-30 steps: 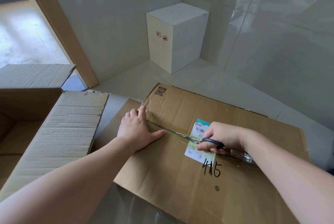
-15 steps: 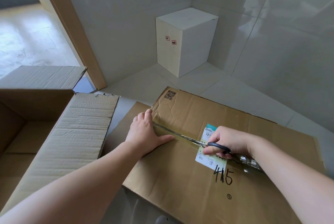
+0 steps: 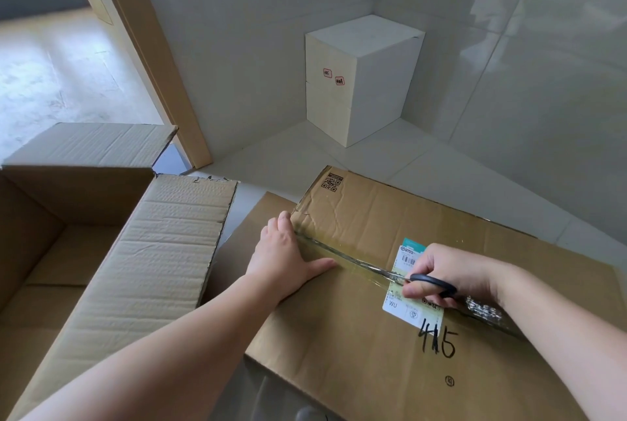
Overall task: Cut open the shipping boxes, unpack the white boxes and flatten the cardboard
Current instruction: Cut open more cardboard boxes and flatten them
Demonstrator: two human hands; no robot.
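A sealed brown shipping box lies in front of me, marked "415", with a white label and a clear tape seam along its top. My left hand rests flat on the box lid at the seam's left end, fingers straight. My right hand grips black-handled scissors, whose blade lies in the taped seam over the label and points left. Crumpled cut tape trails behind my right wrist.
An opened brown shipping box stands at the left with its flaps folded out. Two stacked white boxes sit in the tiled corner. A wooden door frame opens at the upper left onto another room.
My view has shifted, so the boxes sit lower right in the frame. Both hands keep their places on the lid; the scissors stay in the seam at the label.
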